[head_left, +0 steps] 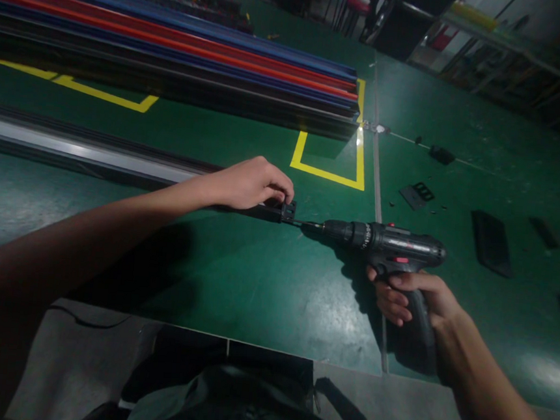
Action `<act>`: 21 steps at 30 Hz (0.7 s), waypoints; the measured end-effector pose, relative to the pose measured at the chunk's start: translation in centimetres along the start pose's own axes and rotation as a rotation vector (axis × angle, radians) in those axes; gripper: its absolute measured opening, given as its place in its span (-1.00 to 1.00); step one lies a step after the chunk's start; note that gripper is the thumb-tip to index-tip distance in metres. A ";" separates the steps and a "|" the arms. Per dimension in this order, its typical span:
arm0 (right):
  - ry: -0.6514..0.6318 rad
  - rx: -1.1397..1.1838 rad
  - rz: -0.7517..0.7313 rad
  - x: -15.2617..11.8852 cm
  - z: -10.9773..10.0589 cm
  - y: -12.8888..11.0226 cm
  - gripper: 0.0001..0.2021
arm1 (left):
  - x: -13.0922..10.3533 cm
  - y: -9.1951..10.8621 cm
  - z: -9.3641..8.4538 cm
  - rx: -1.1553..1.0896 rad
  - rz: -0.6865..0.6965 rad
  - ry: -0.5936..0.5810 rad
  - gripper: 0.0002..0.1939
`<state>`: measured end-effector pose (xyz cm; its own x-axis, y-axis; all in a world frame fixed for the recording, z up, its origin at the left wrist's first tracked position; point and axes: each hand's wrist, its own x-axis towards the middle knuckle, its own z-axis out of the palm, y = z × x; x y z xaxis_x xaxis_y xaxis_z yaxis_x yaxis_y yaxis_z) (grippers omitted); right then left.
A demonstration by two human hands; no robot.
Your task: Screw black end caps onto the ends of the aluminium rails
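A black cordless drill (395, 243) lies sideways in my right hand (407, 296), whose fingers wrap round its handle. Its long thin bit points left and meets the end of a long dark metal profile (93, 151) with a silver-grey face. At that end sits a small black end cap (288, 211) with openings in it. My left hand (257, 185) rests over the profile's end, its fingers bent and closed down at the cap. Whether the fingertips pinch the cap, the profile or a small part cannot be made out.
Behind the profile lies a stack of long blue, red and black profiles (200, 53). Yellow tape (329, 175) marks the green table (254, 286). To the right are a dark plate with slots (416, 194), small bits, and a black flat piece (491, 243). The table's front edge is near my body.
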<state>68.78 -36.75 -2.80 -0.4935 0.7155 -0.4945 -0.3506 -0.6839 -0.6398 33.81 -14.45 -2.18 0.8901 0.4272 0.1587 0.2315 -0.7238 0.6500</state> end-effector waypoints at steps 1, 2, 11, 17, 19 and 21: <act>-0.005 -0.001 -0.005 0.0 0.0 0.0 -0.74 | 0.0 0.0 0.0 0.003 0.000 -0.001 -0.77; -0.010 -0.001 -0.010 0.0 0.0 0.1 -0.74 | 0.0 0.0 0.0 0.007 -0.001 -0.001 -0.76; -0.030 0.039 0.003 0.0 -0.2 0.2 -0.73 | 0.0 0.2 0.0 0.010 -0.013 -0.004 -0.76; -0.034 0.037 -0.009 0.1 -0.3 0.2 -0.72 | 0.0 0.1 0.0 0.023 -0.021 -0.007 -0.76; -0.044 0.041 -0.012 0.2 -0.2 0.1 -0.72 | 0.0 0.1 0.0 0.015 -0.024 -0.006 -0.76; -0.053 0.046 -0.016 0.2 -0.2 0.1 -0.72 | 0.0 0.0 0.0 0.007 -0.022 -0.007 -0.76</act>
<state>68.77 -36.67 -3.08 -0.5287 0.7187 -0.4516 -0.3943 -0.6791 -0.6192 33.82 -14.49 -2.18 0.8876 0.4390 0.1393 0.2536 -0.7183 0.6479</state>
